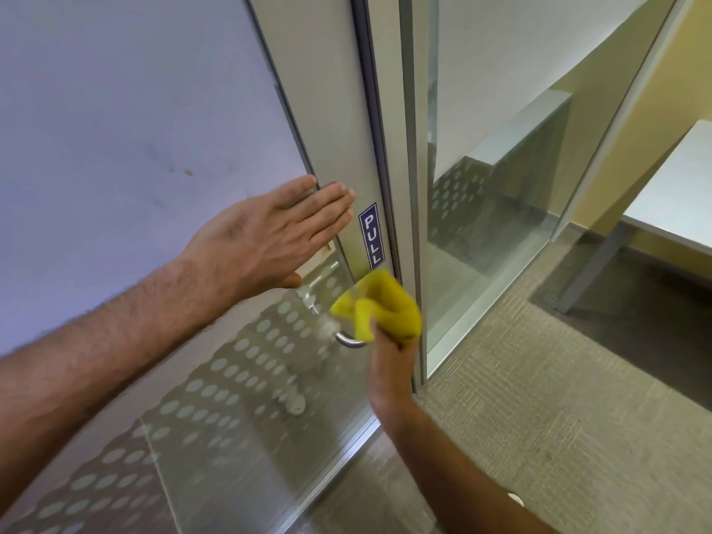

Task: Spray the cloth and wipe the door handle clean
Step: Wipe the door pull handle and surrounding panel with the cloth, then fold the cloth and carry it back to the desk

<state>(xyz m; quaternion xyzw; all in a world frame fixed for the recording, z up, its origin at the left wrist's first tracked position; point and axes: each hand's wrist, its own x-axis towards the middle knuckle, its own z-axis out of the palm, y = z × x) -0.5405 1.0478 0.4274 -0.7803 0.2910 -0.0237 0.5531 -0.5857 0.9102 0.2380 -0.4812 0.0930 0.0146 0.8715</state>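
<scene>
A yellow cloth (381, 306) is bunched in my right hand (391, 364) and pressed over the metal door handle (348, 341), of which only the curved lower end shows. My left hand (266, 237) lies flat with fingers together against the glass door's grey frame (339, 121), just above the handle and left of a blue PULL sticker (373, 235). No spray bottle is in view.
The glass door (115, 129) fills the left, frosted above and dotted lower down. A fixed glass panel (501, 186) stands to the right. Beyond it are a white table (678, 198) on grey legs, a yellow wall and carpet floor (539, 418).
</scene>
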